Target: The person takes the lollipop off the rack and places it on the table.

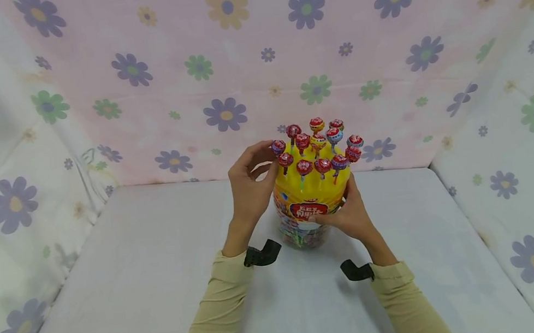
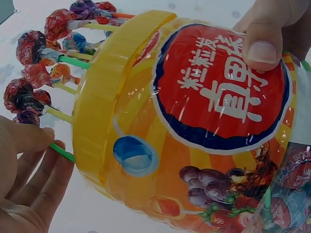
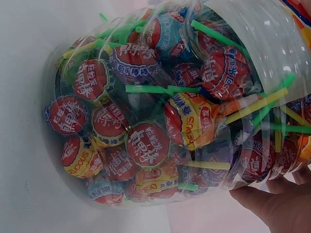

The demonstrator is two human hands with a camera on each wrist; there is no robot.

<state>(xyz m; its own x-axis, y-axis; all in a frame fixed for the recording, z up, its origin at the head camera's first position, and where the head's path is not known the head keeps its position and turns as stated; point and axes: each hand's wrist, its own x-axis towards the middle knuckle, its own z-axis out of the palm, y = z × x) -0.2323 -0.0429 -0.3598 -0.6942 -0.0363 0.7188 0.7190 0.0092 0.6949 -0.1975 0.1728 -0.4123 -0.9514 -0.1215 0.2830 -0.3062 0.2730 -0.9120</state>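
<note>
Flowered cloth backs the worktop: our left fingers pinch a lollipop's stiff-looking stick, our right fingers clasp the jar, probably heavy, slick and best held mid-body.

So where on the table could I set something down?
The table is bare left of the left sleeve, right of the right sleeve, and between them. It's crowded at the jar, between left hand and right hand, where lollipops stud the lid.
</note>
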